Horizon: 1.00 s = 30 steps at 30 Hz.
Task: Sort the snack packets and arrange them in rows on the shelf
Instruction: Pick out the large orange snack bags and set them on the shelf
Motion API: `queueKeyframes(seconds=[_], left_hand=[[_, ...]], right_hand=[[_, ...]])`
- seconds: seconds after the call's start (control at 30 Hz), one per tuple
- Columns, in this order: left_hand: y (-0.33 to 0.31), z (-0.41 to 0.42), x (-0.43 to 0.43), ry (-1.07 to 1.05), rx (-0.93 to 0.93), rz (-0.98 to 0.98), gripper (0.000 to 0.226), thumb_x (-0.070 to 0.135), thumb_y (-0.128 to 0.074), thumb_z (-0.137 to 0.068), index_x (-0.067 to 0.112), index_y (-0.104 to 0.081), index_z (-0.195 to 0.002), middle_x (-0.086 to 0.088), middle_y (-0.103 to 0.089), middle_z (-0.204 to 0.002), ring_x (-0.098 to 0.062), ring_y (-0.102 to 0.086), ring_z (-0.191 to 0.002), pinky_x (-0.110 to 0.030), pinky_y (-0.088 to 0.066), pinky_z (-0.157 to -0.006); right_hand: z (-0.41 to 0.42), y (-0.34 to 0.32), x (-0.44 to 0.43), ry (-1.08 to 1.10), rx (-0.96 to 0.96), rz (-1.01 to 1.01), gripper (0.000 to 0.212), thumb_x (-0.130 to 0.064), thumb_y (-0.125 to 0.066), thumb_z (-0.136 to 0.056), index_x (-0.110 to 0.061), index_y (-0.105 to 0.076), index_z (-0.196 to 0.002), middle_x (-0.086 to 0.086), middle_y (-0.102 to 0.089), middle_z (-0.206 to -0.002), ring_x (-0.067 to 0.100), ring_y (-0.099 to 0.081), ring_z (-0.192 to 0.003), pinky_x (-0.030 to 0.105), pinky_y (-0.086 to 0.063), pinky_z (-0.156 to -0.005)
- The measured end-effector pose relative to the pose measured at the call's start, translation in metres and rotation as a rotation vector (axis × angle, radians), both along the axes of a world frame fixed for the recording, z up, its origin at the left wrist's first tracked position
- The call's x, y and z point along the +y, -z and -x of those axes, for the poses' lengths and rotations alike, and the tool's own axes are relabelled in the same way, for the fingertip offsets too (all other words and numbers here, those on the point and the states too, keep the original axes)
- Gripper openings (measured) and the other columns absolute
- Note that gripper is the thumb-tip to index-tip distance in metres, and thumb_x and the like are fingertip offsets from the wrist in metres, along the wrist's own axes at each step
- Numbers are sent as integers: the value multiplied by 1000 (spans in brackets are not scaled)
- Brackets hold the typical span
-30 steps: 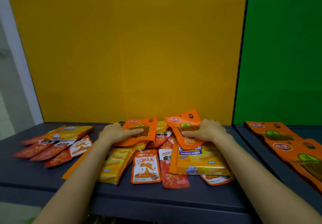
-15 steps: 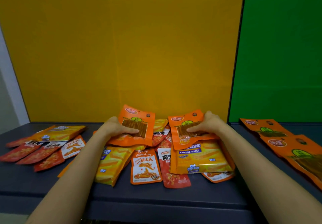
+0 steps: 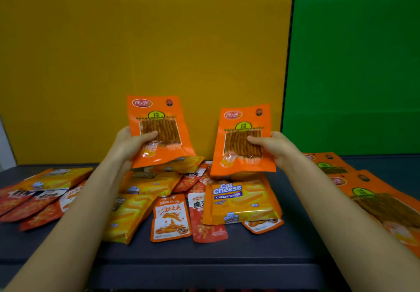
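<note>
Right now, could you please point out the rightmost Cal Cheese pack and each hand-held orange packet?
Rightmost Cal Cheese pack [image 3: 227, 190]: head view, blue logo.
Left-hand orange packet [image 3: 156, 115]: head view, green label.
Right-hand orange packet [image 3: 243, 126]: head view, green label.

A shop-style display, it seems. A dark grey shelf [image 3: 227, 257] backed by a yellow panel [image 3: 145, 42] and a green panel [image 3: 354, 53] carries branded snack packets [image 3: 170, 219], one a Cal Cheese wafer packet [image 3: 241, 201].
</note>
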<state>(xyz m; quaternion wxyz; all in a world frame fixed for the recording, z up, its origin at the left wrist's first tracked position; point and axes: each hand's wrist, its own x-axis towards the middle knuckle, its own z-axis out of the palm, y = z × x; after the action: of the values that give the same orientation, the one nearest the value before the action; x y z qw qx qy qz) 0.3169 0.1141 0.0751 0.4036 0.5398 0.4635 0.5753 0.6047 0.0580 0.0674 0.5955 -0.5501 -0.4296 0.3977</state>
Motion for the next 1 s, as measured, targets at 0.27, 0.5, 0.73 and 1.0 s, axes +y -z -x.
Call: queueKeyframes(seconds=[0.27, 0.5, 0.73, 1.0], left_hand=[[-25, -95, -30, 188, -113, -14, 17, 1, -62, -83, 18, -59, -84, 9, -66, -46, -3, -63, -39, -17, -51, -39], [-20, -221, -69, 264, -64, 30, 13, 5, -64, -82, 17, -61, -88, -3, -67, -73, -8, -66, -45, -21, -54, -44], [-3, -363, -128, 301, -8, 102, 26, 13, -65, -84, 17, -56, -108, -3, -66, -86, -15, -64, -69, -27, -50, -57], [27, -475, -180, 364, 23, 171, 26, 6, -64, -83, 7, -60, -109, -12, -69, -95, -16, -65, -65, -27, -55, -62]], right_hand=[[-88, -13, -52, 136, 16, -99, 6, -22, -58, -91, -21, -59, -85, 2, -65, -79, 10, -65, -57, 27, -53, -56], [-212, -13, -111, 251, 37, -112, 12, -20, -57, -92, -20, -59, -80, 1, -67, -62, 4, -61, -37, 18, -49, -36], [-345, -12, -161, 260, 37, -64, 11, -19, -57, -92, -21, -59, -81, -8, -65, -44, 4, -62, -38, 17, -48, -35], [-445, -6, -176, 209, 36, -18, 7, -20, -58, -91, -20, -59, -84, -7, -66, -45, 5, -63, -39, 18, -49, -36]])
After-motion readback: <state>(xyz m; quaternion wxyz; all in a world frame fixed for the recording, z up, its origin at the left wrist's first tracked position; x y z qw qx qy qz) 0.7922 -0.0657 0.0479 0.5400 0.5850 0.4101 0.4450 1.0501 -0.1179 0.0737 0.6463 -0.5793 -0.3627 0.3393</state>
